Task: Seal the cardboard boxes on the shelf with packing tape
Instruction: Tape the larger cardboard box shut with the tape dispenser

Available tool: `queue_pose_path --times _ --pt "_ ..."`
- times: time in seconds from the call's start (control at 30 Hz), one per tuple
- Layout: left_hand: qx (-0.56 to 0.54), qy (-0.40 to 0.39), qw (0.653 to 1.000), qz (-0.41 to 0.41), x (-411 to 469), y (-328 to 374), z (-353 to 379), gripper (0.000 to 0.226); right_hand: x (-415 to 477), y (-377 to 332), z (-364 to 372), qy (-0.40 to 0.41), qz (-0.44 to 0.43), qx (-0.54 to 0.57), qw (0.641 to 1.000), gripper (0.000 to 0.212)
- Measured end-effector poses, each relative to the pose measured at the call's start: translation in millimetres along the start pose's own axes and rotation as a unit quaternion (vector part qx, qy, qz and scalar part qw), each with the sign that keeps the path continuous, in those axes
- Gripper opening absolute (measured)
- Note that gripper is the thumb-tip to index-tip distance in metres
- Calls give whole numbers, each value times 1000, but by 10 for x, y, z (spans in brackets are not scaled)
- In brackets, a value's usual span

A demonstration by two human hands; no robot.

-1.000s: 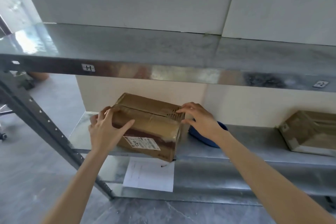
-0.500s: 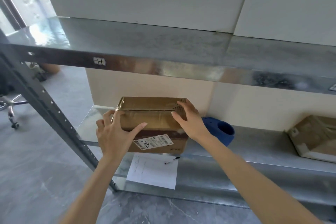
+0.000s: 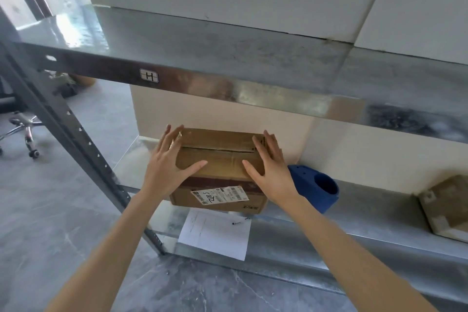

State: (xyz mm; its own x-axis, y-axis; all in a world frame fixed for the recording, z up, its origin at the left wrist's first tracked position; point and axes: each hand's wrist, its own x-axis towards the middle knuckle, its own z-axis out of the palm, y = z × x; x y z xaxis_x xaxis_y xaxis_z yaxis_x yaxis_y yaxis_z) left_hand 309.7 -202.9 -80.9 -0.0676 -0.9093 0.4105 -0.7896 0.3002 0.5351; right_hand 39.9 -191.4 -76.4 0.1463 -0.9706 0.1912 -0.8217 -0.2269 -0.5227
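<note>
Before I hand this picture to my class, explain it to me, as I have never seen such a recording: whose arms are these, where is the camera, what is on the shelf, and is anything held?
There is no machine here: a person wears a camera on the head, so the picture looks forward and down along their bare arms. The left hand and right hand lie flat, fingers straight, on the two ends of a cardboard box on a metal shelf. Nothing is gripped; neither hand holds tape. Right of the box sits a blue object, and farther right a second box. A sheet of paper lies on the level below.
</note>
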Motion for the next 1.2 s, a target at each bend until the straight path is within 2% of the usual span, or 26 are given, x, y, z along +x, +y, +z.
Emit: queue_pose_path --times 0.17,0.4,0.5,0.63,0.73,0.83,1.0,1.1,1.2 --pt "-46 9 999 7 1 -16 26 74 12 15 40 6 12 83 996 59" --pt "-53 14 998 -3 12 -48 52 65 27 34 48 12 26 76 997 53" --pt "-72 1 997 -6 -5 -47 28 64 -4 6 30 20 19 111 993 52" --pt "-113 8 992 -50 -30 -13 12 64 -52 -53 53 88 -25 172 981 55" --pt "-162 12 983 -83 -26 -2 14 60 -36 -49 82 94 -22 178 979 42" --pt "-166 13 983 -79 -11 -18 35 56 -7 -6 101 83 -11 157 984 31" --pt "-156 3 985 -72 -8 -1 18 58 -2 3 62 43 -1 126 991 34" --pt "-163 -28 984 -63 -14 -27 -22 66 -5 8 -21 -5 -21 19 1000 46" --pt "-157 -73 984 -50 1 -80 -71 76 9 7 -127 -71 -49 -121 989 62"
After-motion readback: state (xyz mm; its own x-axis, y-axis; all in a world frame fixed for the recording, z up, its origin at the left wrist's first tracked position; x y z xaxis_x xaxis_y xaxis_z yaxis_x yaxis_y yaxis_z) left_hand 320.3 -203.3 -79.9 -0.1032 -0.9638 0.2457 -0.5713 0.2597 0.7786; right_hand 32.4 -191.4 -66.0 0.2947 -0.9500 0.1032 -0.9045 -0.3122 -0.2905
